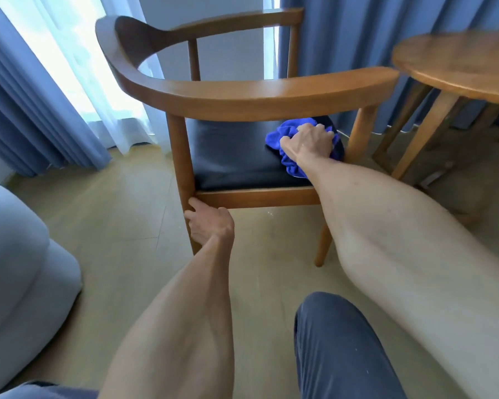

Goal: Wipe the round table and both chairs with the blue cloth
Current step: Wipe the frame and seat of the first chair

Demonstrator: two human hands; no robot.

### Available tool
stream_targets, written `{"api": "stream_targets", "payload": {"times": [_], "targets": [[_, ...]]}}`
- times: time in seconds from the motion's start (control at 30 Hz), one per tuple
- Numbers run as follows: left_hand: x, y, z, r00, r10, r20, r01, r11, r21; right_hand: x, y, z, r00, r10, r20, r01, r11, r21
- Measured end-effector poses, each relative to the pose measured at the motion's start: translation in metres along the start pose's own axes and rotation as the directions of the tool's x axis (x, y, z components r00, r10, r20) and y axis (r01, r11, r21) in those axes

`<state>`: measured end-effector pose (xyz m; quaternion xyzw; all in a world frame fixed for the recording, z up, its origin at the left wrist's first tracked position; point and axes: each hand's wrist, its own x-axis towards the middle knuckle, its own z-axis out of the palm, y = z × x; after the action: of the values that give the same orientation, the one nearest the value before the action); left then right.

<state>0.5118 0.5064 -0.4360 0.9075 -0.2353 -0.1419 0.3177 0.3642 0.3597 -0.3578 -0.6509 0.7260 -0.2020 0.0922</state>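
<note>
No text, label, brand, number or sign could be read anywhere in the view.
</note>
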Motion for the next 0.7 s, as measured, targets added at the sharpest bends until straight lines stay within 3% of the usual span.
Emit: {"api": "stream_targets", "payload": {"times": [0.2,0.37,0.5,0.7], "targets": [[0.011,0.002,-0.013,0.999,-0.017,-0.031,0.017,1.0,-0.001,-0.073,-0.09,0.039,0.941,-0.332,0.056,0.323,0.938,0.127],[-0.007,-0.013,-0.006,0.994,-0.092,0.051,0.089,0.995,0.054,-0.104,-0.076,0.065,0.852,-0.513,-0.103,0.506,0.858,-0.088],[-0.034,-0.001,0.009,0.993,-0.082,0.084,0.077,0.995,0.061,-0.097,-0.035,0.066,0.828,-0.515,-0.22,0.51,0.856,-0.083],[-0.042,0.047,0.006,0.983,0.166,-0.079,-0.173,0.98,-0.094,-0.081,-0.008,0.053,0.849,-0.477,-0.229,0.487,0.874,-0.017]]}}
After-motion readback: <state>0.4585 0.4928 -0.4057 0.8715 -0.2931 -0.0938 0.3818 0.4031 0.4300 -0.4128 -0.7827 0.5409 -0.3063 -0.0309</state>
